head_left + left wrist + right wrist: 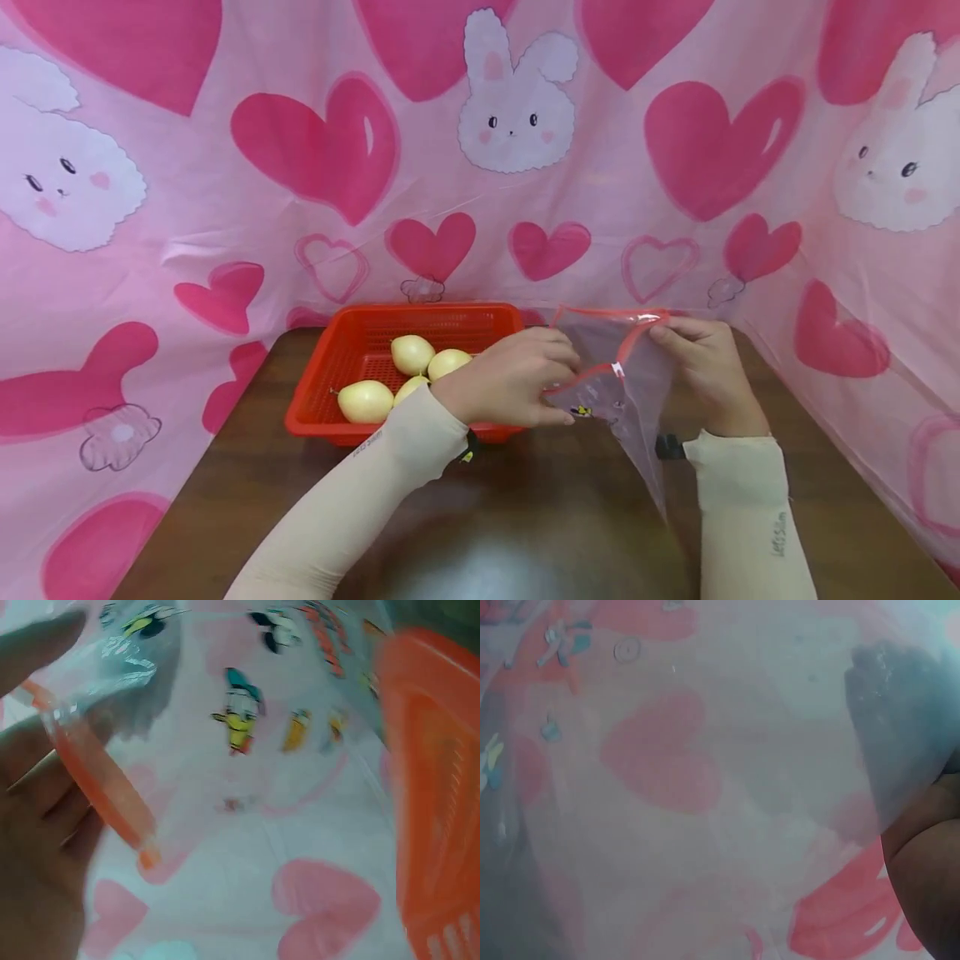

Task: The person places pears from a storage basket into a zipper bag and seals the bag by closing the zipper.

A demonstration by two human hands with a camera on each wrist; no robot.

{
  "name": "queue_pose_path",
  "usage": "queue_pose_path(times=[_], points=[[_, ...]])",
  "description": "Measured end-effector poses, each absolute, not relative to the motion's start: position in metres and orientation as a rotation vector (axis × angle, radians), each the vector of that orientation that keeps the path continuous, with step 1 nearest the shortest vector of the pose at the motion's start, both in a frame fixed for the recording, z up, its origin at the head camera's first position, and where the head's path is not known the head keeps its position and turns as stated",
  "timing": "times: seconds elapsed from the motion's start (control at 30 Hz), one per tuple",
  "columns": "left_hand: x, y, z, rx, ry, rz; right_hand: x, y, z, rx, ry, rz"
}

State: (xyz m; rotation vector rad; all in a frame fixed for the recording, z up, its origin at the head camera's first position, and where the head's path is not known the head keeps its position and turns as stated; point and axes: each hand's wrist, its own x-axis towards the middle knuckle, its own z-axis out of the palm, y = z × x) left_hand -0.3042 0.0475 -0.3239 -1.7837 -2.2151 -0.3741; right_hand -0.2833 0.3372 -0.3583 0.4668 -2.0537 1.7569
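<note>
A clear zip bag (643,400) with a red-orange strip round its mouth, a white slider and cartoon prints hangs over the table, its mouth parted. My right hand (708,367) pinches its upper right rim between thumb and fingers. At the left side of the mouth is my left hand (521,375), its thumb spread away from the fingers. The left wrist view shows those fingers behind the orange strip (105,787) and clear plastic. Several pale yellow pears (365,402) lie in a red basket (300,421), partly hidden by the left forearm.
The basket stands at the back left of the dark brown wooden table (480,533). A pink cloth (465,192) with hearts and rabbits hangs behind and along both sides. Dark wrist straps show at both sleeves.
</note>
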Motion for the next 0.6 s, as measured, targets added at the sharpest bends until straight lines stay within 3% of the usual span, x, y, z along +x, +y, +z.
queue_pose_path(times=[0.23, 0.6], points=[[-0.313, 0.063, -0.316, -1.915, -2.8, -0.564, -0.289, 0.33, -0.357, 0.568, -2.065, 1.736], [-0.323, 0.084, -0.326, -1.985, -3.142, -0.66, -0.286, 0.333, -0.361, 0.563, -2.1, 1.725]])
